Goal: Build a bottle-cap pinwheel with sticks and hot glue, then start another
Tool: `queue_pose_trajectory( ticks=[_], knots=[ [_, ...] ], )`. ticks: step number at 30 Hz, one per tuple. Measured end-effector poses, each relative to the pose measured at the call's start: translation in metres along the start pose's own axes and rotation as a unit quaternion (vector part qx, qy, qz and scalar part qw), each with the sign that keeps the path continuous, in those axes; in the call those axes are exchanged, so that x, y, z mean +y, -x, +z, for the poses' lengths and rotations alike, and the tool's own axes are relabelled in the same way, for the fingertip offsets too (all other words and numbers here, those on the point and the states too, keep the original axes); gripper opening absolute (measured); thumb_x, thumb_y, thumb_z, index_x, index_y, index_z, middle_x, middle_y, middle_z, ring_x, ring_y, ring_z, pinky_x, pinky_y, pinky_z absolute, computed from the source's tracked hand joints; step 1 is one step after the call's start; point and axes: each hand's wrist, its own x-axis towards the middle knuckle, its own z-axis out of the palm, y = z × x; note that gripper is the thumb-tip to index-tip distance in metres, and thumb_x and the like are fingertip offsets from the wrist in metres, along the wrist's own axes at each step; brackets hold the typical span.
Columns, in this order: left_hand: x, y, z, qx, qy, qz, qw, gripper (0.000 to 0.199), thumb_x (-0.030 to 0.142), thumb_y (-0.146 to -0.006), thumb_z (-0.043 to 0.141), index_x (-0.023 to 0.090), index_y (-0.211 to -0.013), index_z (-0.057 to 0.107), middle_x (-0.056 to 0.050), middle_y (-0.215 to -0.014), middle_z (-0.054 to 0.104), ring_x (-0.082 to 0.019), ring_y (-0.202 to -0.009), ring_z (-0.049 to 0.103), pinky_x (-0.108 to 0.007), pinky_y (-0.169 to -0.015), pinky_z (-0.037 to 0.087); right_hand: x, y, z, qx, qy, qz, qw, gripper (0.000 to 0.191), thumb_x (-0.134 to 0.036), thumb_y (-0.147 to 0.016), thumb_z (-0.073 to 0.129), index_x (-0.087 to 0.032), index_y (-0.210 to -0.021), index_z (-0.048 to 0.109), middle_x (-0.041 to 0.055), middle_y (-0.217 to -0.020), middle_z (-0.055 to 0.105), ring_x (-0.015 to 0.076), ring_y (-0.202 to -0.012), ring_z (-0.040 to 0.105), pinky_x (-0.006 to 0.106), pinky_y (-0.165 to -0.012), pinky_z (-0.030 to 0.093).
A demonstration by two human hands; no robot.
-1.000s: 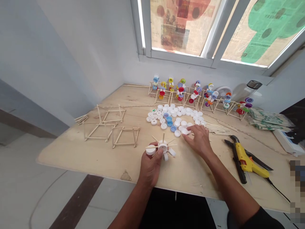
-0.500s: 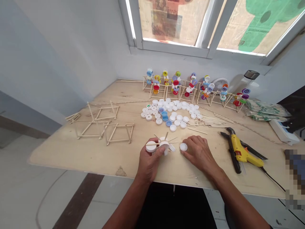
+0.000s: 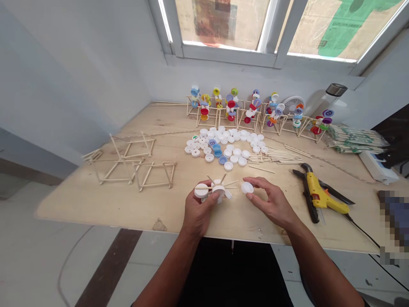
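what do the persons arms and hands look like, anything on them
The left hand and right hand are bare, with no gloves, rings or bands showing. The left forearm and right forearm are bare too, with no sleeves, cables or markings visible. Dark clothing shows between the arms.

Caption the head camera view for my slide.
Left hand holds a stick-and-cap wheel; right hand holds a white bottle cap.

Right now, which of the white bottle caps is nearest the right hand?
The white cap pinched by the right hand, apart from the heap of caps beyond.
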Motion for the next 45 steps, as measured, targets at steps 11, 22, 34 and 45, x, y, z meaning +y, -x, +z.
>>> queue_pose_trajectory(
  ticks=[11, 22, 34, 45],
  knots=[
    [0.003, 0.001, 0.001, -0.008, -0.002, -0.011, 1.0, 0.039, 0.023, -0.053, 0.083, 0.016, -0.086, 0.064, 0.001, -0.075, 0.064, -0.011, -0.069, 0.057, -0.023, -0.067, 0.043, -0.006, -0.01, 0.008, -0.002, 0.012, -0.01, 1.0, 0.031, -0.031, -0.081, 0.06, -0.024, -0.111, 0.06, 0.0056, -0.105, 0.065, 0.0206, -0.1, 0.058, 0.04, -0.091, 0.045],
    [0.003, 0.001, -0.001, -0.017, -0.03, 0.005, 0.999, 0.038, 0.026, -0.053, 0.082, 0.015, -0.085, 0.065, 0.0, -0.072, 0.062, -0.012, -0.065, 0.055, -0.024, -0.063, 0.044, -0.011, -0.016, 0.013, -0.019, 0.009, -0.037, 0.999, 0.029, -0.031, -0.083, 0.059, -0.025, -0.112, 0.061, 0.0052, -0.099, 0.066, 0.0208, -0.097, 0.058, 0.038, -0.088, 0.045],
    [0.002, 0.002, -0.003, -0.022, -0.016, 0.0, 1.0, 0.037, 0.025, -0.055, 0.082, 0.016, -0.086, 0.064, 0.0, -0.073, 0.063, -0.012, -0.066, 0.056, -0.023, -0.065, 0.045, -0.009, -0.016, 0.016, -0.019, -0.029, -0.026, 0.999, 0.031, -0.035, -0.084, 0.06, -0.026, -0.114, 0.061, 0.0043, -0.099, 0.066, 0.02, -0.098, 0.058, 0.038, -0.089, 0.045],
    [-0.003, 0.001, -0.006, -0.027, -0.006, 0.004, 1.0, 0.036, 0.025, -0.057, 0.081, 0.016, -0.088, 0.065, -0.001, -0.076, 0.065, -0.013, -0.068, 0.058, -0.025, -0.067, 0.046, -0.007, -0.015, 0.02, -0.012, -0.054, -0.014, 0.998, 0.03, -0.035, -0.083, 0.061, -0.026, -0.111, 0.063, 0.0045, -0.099, 0.066, 0.0206, -0.097, 0.058, 0.038, -0.089, 0.044]
  ],
)
